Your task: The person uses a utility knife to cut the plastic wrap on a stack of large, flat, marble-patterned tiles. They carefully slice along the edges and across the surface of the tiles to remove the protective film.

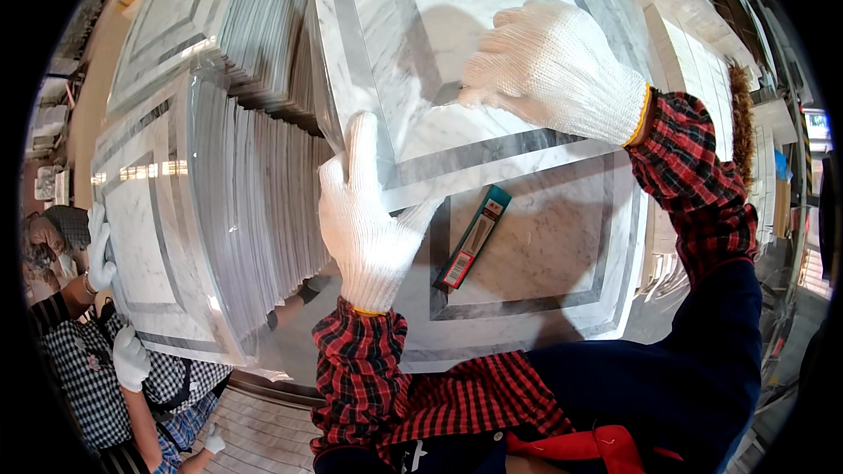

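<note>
A white, marble-patterned panel (pixel 474 158) with grey border bands lies in clear film over a similar panel (pixel 544 246). My left hand (pixel 369 219), in a white knit glove, grips its near left corner, fingers on top and part of the hand hidden beneath the edge. My right hand (pixel 558 70), gloved alike, is closed over the panel's face with its fingertips together at the film; anything inside them is hidden. On the lower panel, between my hands and my body, rests a slim teal and black box (pixel 472 239) with a blade-like picture.
Tall stacks of similar panels in clear film stand left, one nearer (pixel 167 219) and one farther (pixel 189 13). Beside the nearer stack is a co-worker in a checked garment (pixel 83 377), with a white-gloved hand (pixel 132 358). White stacked pieces (pixel 694 61) line the right.
</note>
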`<state>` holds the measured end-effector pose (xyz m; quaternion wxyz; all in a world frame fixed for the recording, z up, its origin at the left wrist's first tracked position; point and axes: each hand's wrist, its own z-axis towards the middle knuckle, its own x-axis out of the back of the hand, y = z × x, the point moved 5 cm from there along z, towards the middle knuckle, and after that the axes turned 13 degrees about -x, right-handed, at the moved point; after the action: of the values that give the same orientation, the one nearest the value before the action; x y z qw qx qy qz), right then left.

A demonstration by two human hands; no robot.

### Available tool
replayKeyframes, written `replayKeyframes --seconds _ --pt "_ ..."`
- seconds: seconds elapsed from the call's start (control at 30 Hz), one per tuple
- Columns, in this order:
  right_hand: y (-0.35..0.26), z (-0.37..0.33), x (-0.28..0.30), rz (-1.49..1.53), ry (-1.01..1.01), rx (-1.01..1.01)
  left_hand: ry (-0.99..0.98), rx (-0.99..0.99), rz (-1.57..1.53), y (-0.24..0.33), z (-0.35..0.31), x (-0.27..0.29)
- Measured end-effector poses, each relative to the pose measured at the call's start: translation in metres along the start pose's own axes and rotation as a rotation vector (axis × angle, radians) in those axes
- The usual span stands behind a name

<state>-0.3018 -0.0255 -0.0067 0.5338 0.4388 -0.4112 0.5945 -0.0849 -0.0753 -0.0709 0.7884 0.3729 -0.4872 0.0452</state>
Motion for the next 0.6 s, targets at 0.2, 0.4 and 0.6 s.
replayKeyframes --seconds 0.2,0.4,0.6 --pt "-0.001 0.009 -0.003 -0.067 -0.078 0.047 -0.035 0.027 0.037 0.003 0.001 0.005" --pt "-0.004 0.012 0.004 -0.093 -0.035 0.101 0.0 -0.045 -0.051 0.003 0.002 0.003" --pt "-0.01 0.02 0.007 -0.075 -0.147 0.103 0.015 -0.061 -0.024 0.003 0.001 0.006"
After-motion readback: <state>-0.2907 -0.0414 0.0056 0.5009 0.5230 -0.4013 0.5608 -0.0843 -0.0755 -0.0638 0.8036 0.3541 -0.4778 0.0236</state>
